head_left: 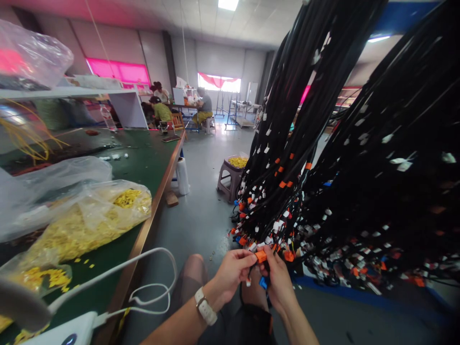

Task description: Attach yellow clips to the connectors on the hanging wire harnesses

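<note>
A thick bundle of black cable harnesses (309, 143) hangs from above, its lower ends carrying white, orange and blue connectors. My left hand (232, 270), with a white watch on the wrist, pinches an orange connector (261, 256) at the bundle's lower end. My right hand (278, 280) closes on the same connector from the right side. A blue connector (263, 282) dangles just below my fingers. Both hands are held above my knees.
A green workbench (143, 163) runs along the left, holding clear bags of yellow parts (89, 220) and a white cable (143, 273). On the grey floor stand a plastic stool (230, 175) with yellow parts and a white roll (182, 175). Several people sit working at the far end.
</note>
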The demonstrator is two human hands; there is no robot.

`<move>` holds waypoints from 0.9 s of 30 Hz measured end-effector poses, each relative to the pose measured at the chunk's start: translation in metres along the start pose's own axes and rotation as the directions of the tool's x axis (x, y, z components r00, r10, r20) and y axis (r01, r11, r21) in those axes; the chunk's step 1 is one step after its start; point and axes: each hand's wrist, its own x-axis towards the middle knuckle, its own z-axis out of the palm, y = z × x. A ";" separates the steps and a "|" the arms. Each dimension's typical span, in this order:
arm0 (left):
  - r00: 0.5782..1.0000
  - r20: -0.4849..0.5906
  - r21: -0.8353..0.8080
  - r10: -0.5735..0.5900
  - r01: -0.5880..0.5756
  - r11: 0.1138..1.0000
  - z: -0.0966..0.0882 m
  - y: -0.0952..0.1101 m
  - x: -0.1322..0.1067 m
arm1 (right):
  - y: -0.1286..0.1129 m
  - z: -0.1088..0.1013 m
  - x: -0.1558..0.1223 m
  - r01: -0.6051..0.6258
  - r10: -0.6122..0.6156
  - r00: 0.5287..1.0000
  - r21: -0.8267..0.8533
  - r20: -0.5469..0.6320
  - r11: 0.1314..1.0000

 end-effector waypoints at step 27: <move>0.992 -0.066 0.171 0.104 -0.092 0.981 0.014 0.017 -0.009 | 0.002 0.009 -0.002 0.024 -0.025 0.998 -0.004 -0.050 1.000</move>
